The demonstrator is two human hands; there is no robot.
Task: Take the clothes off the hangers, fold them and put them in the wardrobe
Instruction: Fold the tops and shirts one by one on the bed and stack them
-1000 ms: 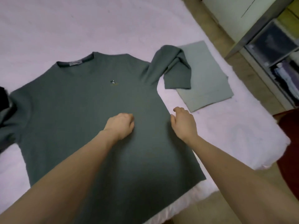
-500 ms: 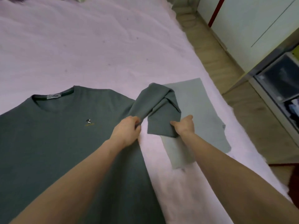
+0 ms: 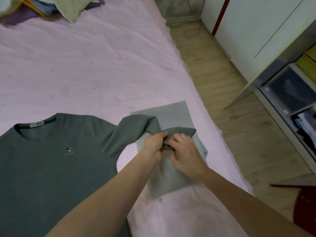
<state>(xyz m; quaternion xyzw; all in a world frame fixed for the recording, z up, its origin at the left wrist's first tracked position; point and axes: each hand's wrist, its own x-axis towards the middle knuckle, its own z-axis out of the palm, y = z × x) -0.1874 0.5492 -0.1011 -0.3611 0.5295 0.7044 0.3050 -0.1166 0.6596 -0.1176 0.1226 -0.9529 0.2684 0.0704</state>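
One pink bedsheet, wooden floor

The bed lies bare and open beyond the shirt, as far as the pile of cloth at its far edge. To the right, the folded garment takes the bed's edge, with both hands on the sleeve above it. Past the floor strip, the wardrobe and its drawers close off that side.
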